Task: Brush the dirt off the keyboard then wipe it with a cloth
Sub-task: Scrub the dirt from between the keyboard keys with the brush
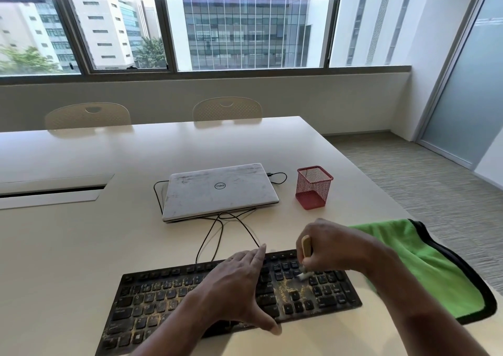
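Note:
A black keyboard [152,298] lies on the white table [68,246] in front of me, dusted with yellowish grit, thickest near the arrow keys. My left hand [239,287] rests flat on the keyboard's middle, fingers spread, thumb over the front edge. My right hand [332,246] grips a small brush [306,246] with a pale wooden handle; its white bristles touch the keys at the right part of the keyboard. A green cloth [424,268] with black trim lies at the table's right edge, beside my right forearm.
A closed silver laptop [217,189] sits behind the keyboard, with black cables [217,235] running toward it. A red mesh pen cup [313,186] stands to the laptop's right. Two chairs [226,109] face the table's far side. A cable hatch [51,189] is at the left.

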`<state>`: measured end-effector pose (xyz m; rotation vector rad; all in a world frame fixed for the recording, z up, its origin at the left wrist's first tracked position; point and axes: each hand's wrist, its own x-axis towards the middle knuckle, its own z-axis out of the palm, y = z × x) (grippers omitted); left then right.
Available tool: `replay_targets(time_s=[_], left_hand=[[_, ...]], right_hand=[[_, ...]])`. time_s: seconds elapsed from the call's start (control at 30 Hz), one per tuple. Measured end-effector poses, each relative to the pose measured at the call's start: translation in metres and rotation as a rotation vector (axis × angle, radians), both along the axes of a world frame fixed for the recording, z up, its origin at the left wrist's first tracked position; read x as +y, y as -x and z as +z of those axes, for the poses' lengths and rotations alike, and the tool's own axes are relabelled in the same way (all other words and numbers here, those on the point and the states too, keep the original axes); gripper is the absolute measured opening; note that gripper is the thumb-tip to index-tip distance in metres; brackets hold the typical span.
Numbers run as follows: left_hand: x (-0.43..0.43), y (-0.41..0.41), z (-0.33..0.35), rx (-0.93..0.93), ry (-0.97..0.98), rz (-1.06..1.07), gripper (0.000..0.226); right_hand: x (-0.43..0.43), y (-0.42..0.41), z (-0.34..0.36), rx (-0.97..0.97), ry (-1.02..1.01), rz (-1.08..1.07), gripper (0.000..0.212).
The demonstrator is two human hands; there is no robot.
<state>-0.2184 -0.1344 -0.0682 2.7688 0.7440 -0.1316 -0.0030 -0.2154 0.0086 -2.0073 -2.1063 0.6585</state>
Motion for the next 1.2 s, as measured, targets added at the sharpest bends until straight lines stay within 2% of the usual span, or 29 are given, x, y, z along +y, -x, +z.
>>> replay_targets(time_s=[0.3,0.7,0.83,1.0,1.2], left_hand=[[0.001,-0.001,-0.001,0.01,0.002,-0.001,0.15],[0.001,-0.001,-0.002,0.012,0.001,0.0,0.149],[0.001,-0.001,-0.001,0.01,0.001,-0.002,0.149],[0.002,-0.002,-0.004,0.026,-0.001,-0.002,0.151],[0.003,-0.001,-0.006,0.014,-0.011,0.001,0.151]], right_hand=[[0.0,0.002,0.0,-0.028,-0.02,-0.004,0.012],[-0.002,0.0,-0.004,0.032,-0.078,-0.055,0.012],[-0.006,0.004,-0.005,0.048,0.021,0.021,0.011],[0.0,0.005,-0.004,0.088,-0.136,0.007,0.016],[-0.004,0.008,-0.008,0.111,0.019,0.072,0.015]])
